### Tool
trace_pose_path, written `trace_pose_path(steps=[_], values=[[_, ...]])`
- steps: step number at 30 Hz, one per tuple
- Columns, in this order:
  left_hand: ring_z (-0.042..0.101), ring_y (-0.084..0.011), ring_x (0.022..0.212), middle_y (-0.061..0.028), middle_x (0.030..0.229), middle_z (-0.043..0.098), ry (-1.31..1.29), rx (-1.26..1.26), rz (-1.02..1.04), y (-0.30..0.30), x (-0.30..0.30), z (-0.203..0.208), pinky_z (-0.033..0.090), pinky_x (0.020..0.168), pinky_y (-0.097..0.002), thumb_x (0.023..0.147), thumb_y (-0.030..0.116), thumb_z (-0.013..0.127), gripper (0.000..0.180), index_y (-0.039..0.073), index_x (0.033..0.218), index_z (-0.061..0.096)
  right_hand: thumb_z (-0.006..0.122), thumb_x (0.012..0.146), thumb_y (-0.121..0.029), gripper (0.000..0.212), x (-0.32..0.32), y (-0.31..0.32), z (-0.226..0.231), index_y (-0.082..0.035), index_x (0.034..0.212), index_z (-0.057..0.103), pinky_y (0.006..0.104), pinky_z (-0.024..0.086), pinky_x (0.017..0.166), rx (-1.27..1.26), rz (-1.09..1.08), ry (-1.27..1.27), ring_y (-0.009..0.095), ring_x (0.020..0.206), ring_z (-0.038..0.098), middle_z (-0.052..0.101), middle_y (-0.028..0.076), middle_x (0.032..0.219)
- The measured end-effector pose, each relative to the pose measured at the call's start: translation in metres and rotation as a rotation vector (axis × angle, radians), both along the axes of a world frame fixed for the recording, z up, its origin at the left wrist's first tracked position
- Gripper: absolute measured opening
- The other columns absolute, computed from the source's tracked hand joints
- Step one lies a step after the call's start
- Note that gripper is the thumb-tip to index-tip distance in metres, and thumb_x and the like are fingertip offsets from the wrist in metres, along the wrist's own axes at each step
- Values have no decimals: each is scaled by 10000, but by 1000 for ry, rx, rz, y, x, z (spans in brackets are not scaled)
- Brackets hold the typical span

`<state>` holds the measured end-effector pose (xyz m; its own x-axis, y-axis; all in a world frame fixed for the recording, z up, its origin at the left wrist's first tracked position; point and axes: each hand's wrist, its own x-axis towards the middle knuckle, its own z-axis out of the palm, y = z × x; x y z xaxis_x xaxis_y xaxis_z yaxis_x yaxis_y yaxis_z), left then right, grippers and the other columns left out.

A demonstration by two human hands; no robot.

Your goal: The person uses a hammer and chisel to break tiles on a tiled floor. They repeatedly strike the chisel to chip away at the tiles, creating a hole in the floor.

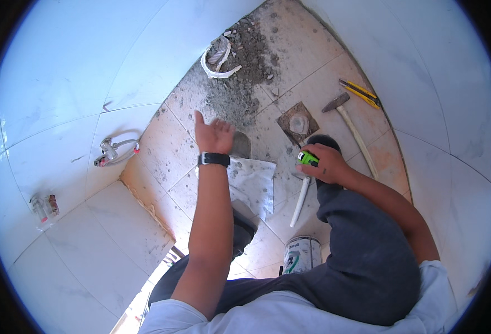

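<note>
My left hand [213, 135] reaches out over the floor with its fingers stretched and holds nothing. A dark watch is on that wrist. My right hand [330, 165] grips a green and black tape measure [307, 158] near my right foot. Below it lies a white rod-like handle [300, 202]; its other end is partly hidden. Just beyond my right hand is a square rusty recess with a round drain [299, 124] in the floor. To its right lies a hammer [356, 131] with a pale wooden handle, and further off a yellow utility knife [362, 93].
Grey rubble [244, 67] and a curved white strip [205, 64] lie in the far corner. A white sheet [256, 181] lies between my feet, and a paint can [302, 253] stands close to me. A tap with a hose [112, 150] juts from the left wall.
</note>
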<state>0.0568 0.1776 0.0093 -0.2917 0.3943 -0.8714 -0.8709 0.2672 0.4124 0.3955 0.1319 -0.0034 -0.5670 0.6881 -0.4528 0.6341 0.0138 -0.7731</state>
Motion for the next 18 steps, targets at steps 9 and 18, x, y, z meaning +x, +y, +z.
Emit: trace_pose_path(steps=[9,18], values=[[375,-326,1468,-168,1650,334,305,-222,-105,-15,52,-87,255,1228,-456,940,819,412,1077,-38,1583,307,733,875,-558,634,2,0,0,-79,1280,646,440,522,878,-13,23,-1,360,1010,660,650,173,1077],[341,-348,1461,-181,1650,269,136,47,111,-17,24,-85,317,1183,-550,941,770,458,1036,23,1617,217,759,865,-533,622,-3,1,4,-79,1275,649,443,527,894,-4,-6,5,373,1015,668,660,185,1087]])
